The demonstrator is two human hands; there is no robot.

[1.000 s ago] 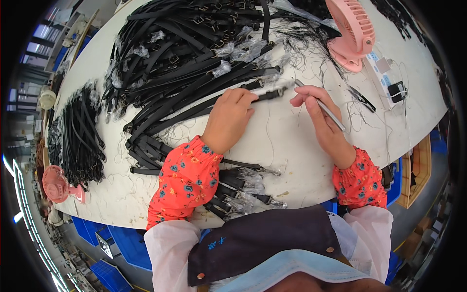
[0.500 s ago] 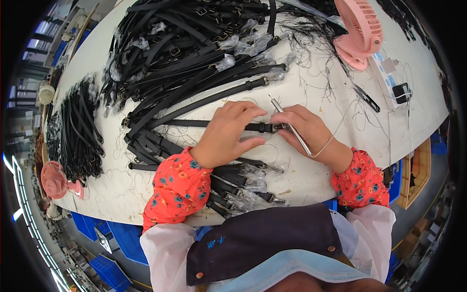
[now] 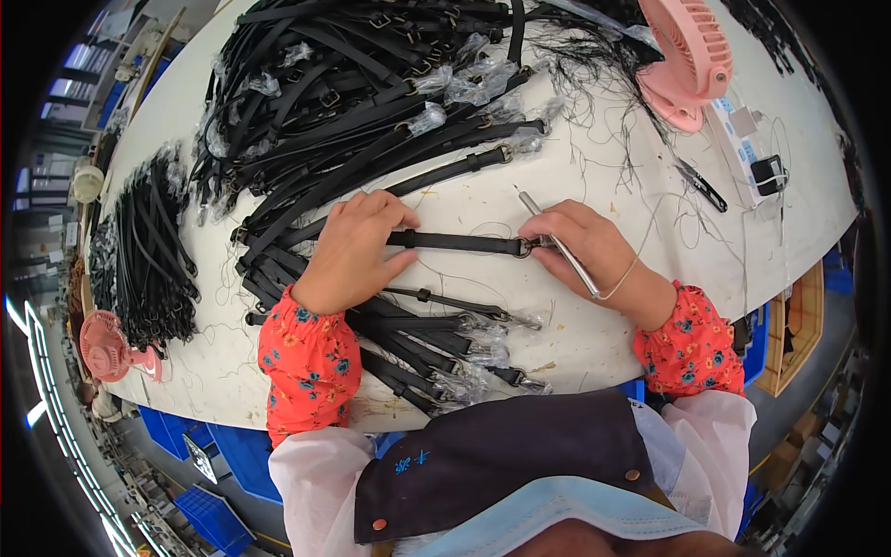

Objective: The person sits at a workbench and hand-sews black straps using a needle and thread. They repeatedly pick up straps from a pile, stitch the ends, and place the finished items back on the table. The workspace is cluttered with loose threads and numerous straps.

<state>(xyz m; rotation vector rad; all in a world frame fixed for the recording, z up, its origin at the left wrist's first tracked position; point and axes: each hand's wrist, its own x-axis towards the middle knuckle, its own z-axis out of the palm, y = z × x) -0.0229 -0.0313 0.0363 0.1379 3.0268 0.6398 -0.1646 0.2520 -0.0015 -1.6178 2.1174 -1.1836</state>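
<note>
Pinching strap [image 3: 473, 243], tool [image 3: 579, 266]: R hand [image 3: 599, 252]; L hand [image 3: 343, 255] grip unclear; crate [image 3: 808, 320] w/ dk item [image 3: 788, 341]

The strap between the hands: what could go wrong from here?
The slim metal tool shares the right hand with the buckle of the black strap, so the tool's pointed tip could scratch the strap if that hand turns. The thin pale cord across the right wrist might snag. Pulling the strap could drag the neighbouring straps near the left hand.

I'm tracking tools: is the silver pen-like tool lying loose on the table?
No, the silver pen-like tool is held in the right hand.
</note>
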